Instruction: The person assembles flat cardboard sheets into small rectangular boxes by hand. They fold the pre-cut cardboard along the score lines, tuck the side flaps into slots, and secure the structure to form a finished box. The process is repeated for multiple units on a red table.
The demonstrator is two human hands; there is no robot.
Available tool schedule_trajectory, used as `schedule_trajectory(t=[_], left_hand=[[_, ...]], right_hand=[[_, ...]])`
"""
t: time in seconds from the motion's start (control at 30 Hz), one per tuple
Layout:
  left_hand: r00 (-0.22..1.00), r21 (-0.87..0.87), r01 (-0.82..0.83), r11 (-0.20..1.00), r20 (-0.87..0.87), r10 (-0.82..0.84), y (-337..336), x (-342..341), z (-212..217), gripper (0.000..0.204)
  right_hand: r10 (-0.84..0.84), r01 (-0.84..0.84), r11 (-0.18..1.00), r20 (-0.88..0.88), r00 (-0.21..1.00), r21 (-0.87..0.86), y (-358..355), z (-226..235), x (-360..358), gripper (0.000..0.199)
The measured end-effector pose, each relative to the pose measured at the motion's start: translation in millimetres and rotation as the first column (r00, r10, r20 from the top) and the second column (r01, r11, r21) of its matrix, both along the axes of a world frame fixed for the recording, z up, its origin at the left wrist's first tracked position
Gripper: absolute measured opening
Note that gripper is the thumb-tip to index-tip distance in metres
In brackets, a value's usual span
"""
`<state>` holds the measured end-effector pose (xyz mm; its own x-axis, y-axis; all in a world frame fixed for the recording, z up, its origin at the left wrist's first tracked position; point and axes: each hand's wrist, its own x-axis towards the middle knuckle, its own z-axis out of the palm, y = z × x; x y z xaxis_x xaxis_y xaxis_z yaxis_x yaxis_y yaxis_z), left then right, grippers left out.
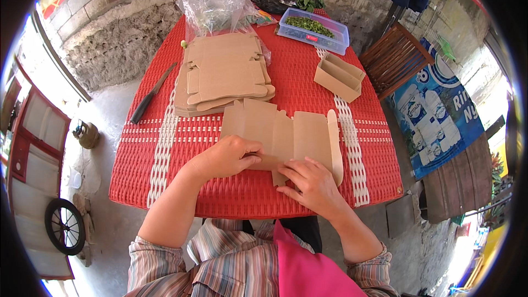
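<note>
In front of me lies a partly folded brown cardboard box blank (283, 135), with creased panels and a rounded flap along its right side. My left hand (234, 157) is closed at its near left edge, thumb and forefinger pinching the card. At the near edge, my right hand (311, 181) has a small flap between thumb and forefinger, while its other fingers rest on the right panel. Just beyond is a stack of flat box blanks (225, 69). An assembled open cardboard box (339, 77) stands to the right.
A knife (154, 91) with a dark handle lies left of the stack. Toward the far end of the red woven table (286, 201) are a clear plastic bag (212, 8) and a plastic tub (313, 30) of chopped greens. A wooden chair (393, 60) stands at the right.
</note>
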<state>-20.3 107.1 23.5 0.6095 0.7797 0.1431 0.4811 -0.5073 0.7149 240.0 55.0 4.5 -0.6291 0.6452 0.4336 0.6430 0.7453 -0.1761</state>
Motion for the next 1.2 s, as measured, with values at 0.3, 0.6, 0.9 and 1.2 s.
schedule_trajectory(t=[0.3,0.6,0.9,1.2], left_hand=[[0.999,0.065,0.024,0.998,-0.034,-0.022,-4,4,-1,0.014],[0.998,0.096,-0.023,0.995,-0.060,0.029,-4,8,-1,0.017],[0.953,0.297,-0.078,0.952,-0.258,0.158,-17,33,-6,0.035],[0.915,0.282,-0.105,0.954,-0.348,0.204,-11,36,-13,0.040]], right_hand=[[0.034,-0.031,0.998,0.047,0.998,-0.062,9,7,-3,0.024],[0.089,-0.089,0.996,0.027,0.996,-0.015,11,1,2,0.029],[-0.091,0.073,0.989,-0.137,0.986,-0.129,20,-2,-9,0.030],[0.089,-0.088,0.995,0.021,0.996,-0.050,6,-4,2,0.031]])
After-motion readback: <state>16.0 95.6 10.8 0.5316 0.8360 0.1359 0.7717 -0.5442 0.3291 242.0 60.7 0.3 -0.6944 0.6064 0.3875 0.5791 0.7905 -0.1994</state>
